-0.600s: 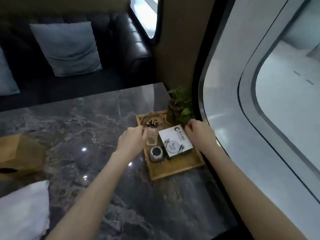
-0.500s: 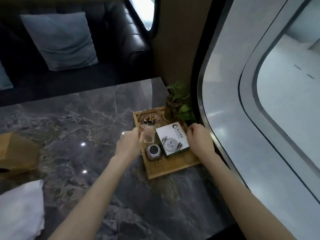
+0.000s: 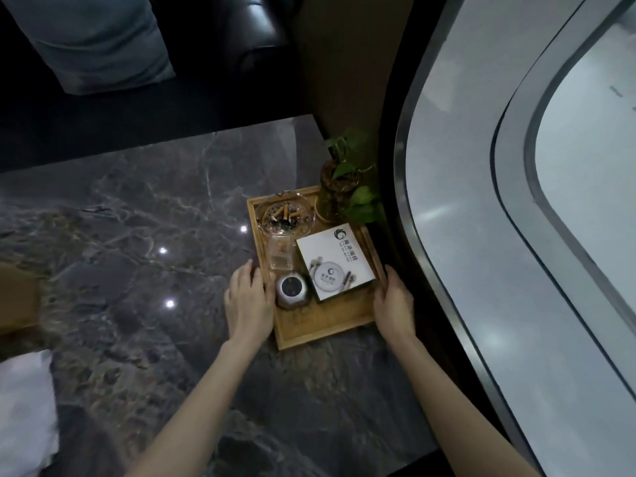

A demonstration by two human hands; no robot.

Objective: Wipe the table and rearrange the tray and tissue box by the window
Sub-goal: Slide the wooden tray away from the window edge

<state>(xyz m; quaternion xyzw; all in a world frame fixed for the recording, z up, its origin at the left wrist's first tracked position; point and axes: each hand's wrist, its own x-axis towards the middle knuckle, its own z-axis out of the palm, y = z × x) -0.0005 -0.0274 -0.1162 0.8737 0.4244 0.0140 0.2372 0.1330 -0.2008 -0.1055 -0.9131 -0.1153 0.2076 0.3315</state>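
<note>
A wooden tray [image 3: 323, 323] lies on the dark marble table [image 3: 144, 235] beside the curved window [image 3: 516, 218]. It holds a glass ashtray [image 3: 286, 215] with cigarette butts, a clear glass [image 3: 281, 253], a small round metal object [image 3: 292, 290], a white box [image 3: 334, 262] and a potted plant [image 3: 339, 184]. My left hand [image 3: 248, 302] grips the tray's left rim. My right hand [image 3: 394, 306] grips its right rim. The brown tissue box [image 3: 17, 301] sits at the left edge, partly cut off.
A white cloth [image 3: 24, 414] lies at the lower left of the table. A dark leather sofa [image 3: 213, 46] with a grey-blue cushion [image 3: 99, 39] stands behind the table. The window frame runs close along the tray's right side.
Both hands have slid down the tray's sides toward me and now hold its rims. The view has tilted downward and closer to the tray.
</note>
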